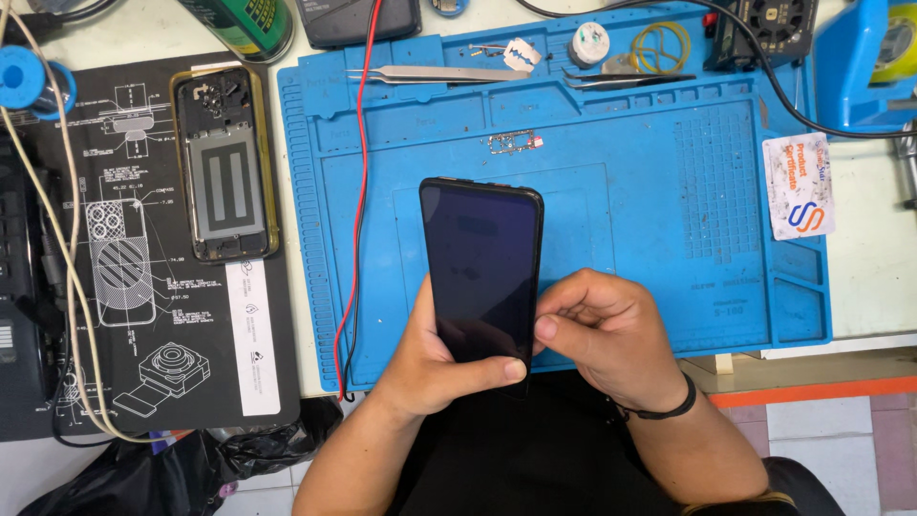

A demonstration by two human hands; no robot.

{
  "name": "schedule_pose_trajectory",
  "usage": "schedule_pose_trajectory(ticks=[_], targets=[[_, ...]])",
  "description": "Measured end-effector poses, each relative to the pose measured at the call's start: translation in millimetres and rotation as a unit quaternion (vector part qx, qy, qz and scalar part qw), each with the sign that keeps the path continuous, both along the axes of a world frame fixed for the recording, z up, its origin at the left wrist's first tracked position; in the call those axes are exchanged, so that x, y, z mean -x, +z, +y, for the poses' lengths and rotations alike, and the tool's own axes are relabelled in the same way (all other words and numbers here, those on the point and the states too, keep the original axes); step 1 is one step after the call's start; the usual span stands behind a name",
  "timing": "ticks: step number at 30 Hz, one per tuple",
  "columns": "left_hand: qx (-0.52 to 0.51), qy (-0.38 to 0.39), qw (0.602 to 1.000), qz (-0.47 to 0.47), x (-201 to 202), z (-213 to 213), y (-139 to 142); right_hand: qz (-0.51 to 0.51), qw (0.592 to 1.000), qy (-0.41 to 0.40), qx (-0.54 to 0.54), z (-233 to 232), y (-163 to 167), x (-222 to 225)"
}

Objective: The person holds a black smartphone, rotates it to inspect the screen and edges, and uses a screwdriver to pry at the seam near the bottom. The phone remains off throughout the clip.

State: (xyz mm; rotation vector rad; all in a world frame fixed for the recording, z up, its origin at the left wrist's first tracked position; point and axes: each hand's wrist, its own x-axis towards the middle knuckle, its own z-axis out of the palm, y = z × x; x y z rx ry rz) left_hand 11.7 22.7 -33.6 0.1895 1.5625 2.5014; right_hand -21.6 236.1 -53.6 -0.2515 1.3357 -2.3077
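here both hands, left hand (430,358) and right hand (597,330), grip dark phone (482,272).

The phone (482,272) is held over the near middle of the mat (669,239), the left hand (430,358) under its lower left and the right hand (597,330) at its lower right edge. Behind it on the mat lies a small bracket (513,142); further back lie tweezers (435,74) and, to their right, a second pair (626,79). Left of the mat a wire (358,220) runs front to back, and beyond it an opened phone (225,164) lies on a printed pad (191,325). A card (799,185) lies at the mat's right edge.
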Motion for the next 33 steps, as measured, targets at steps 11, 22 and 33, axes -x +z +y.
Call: schedule_pose_trajectory(ticks=[11, 22, 33], targets=[[-0.016, 0.003, 0.999, -0.034, -0.5, 0.8, 1.5, 0.011, 1.000, 0.000, -0.002, 0.5, -2.9, -0.1], [-0.012, -0.004, 0.999, -0.034, -0.2, -0.2, 2.7, 0.012, 1.000, 0.003, 0.004, 0.3, -1.9, 0.0], [-0.024, -0.006, 0.999, -0.038, 0.3, 0.5, 3.9, 0.008, 1.000, -0.003, 0.006, -0.4, -2.3, -0.6]])
